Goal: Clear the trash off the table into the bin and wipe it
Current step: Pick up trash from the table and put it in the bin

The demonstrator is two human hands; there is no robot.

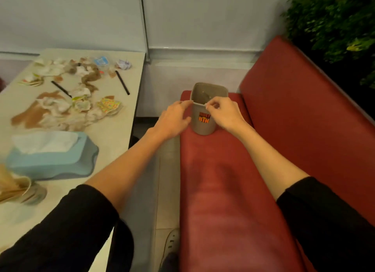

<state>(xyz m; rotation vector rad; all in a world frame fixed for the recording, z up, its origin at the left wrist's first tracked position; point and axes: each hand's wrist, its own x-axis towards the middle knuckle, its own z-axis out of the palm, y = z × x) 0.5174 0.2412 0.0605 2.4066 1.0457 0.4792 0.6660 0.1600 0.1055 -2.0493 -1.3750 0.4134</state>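
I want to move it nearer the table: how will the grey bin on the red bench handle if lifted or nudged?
The bin looks plastic and nearly empty, so probably light. Taller than wide on a padded bench seat, it may tip if nudged high. Its smooth walls might slip; the rim seems surer.

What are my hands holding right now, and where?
The small grey plastic bin: the right hand pinches its near rim, while the left hand lies with straight fingers against its left side.

cup (19, 192) cut off left, white scrap (206, 105) unidentifiable
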